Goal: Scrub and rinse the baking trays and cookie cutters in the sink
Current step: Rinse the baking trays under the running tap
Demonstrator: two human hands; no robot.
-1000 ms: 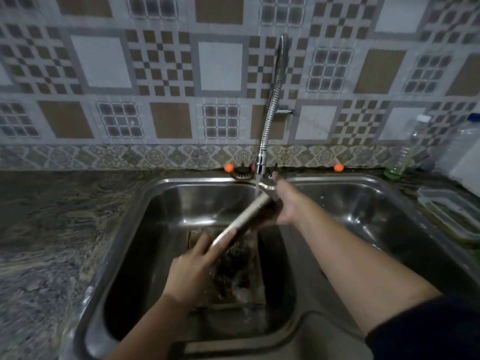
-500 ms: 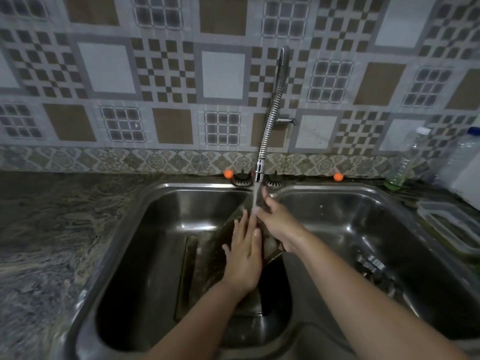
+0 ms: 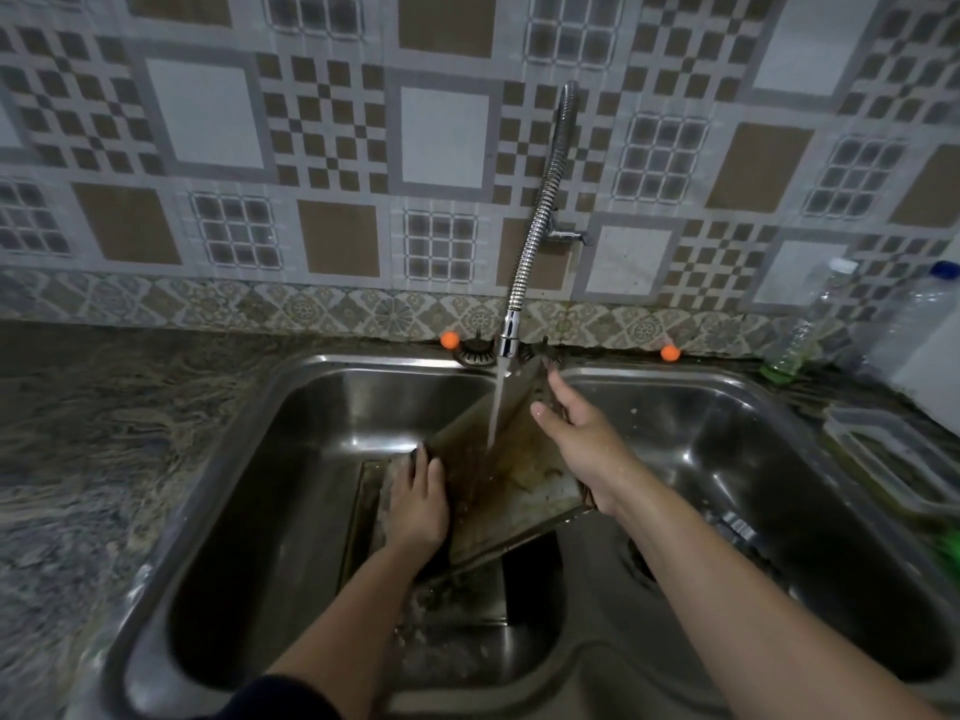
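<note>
Double sink (image 3: 363, 371), left basin: baking tray (image 3: 519, 480) held tilted under the running faucet (image 3: 509, 340) — thin stiff metal, light, likely slippery when wet; best gripped by its rims. Right hand (image 3: 582, 449) clasps the right edge, fingers curled; left hand (image 3: 418, 504) grips the left edge.

A stained baking tray (image 3: 514, 475) stands tilted in the left basin of a steel double sink (image 3: 769, 407), under water running from a flexible faucet (image 3: 540, 220). The right hand (image 3: 582, 439) grips the tray's right edge; the left hand (image 3: 418, 498) holds its lower left edge, fingers curled over it. Another tray (image 3: 363, 511) lies flat beneath. Clear plastic bottles (image 3: 810, 324) and a plastic container (image 3: 883, 449) sit on the worktop (image 3: 93, 439) at right.
</note>
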